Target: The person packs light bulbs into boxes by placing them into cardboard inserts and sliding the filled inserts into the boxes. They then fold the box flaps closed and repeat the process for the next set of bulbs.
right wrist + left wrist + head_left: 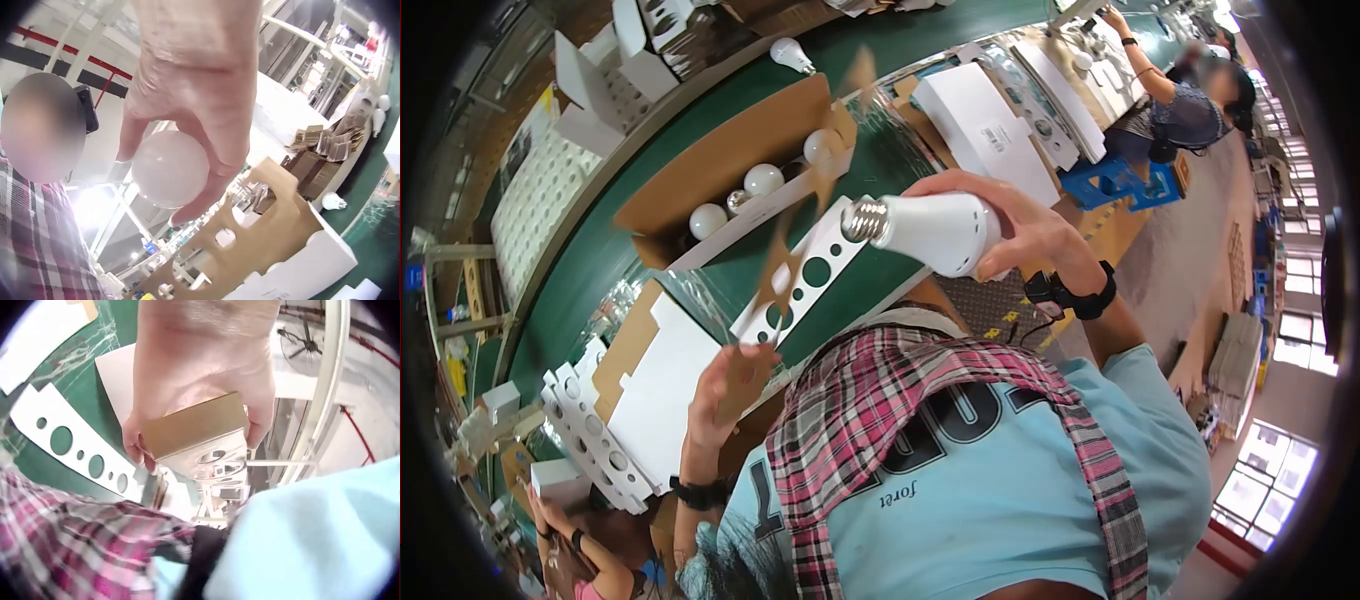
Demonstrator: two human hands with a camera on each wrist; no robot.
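In the head view my left hand [725, 395] grips one end of a brown cardboard insert with round holes [788, 240], which stands up blurred. The left wrist view shows fingers and thumb around both sides of this insert [197, 425]. My right hand [1040, 225] holds a white bulb [940, 232] by its wide end, its metal screw base pointing left towards the insert. In the right wrist view fingers and thumb surround the bulb's round dome [170, 169], above and left of the insert [275, 219]. Bulb and insert appear apart.
Behind the insert, an open cardboard box [700, 175] holds several white bulbs [763, 180]. A white strip with holes [815, 270] lies on the green table [580, 290]. Flat white cartons [975, 125] lie at both sides, and one bulb [790, 55] lies farther back. Other people work nearby.
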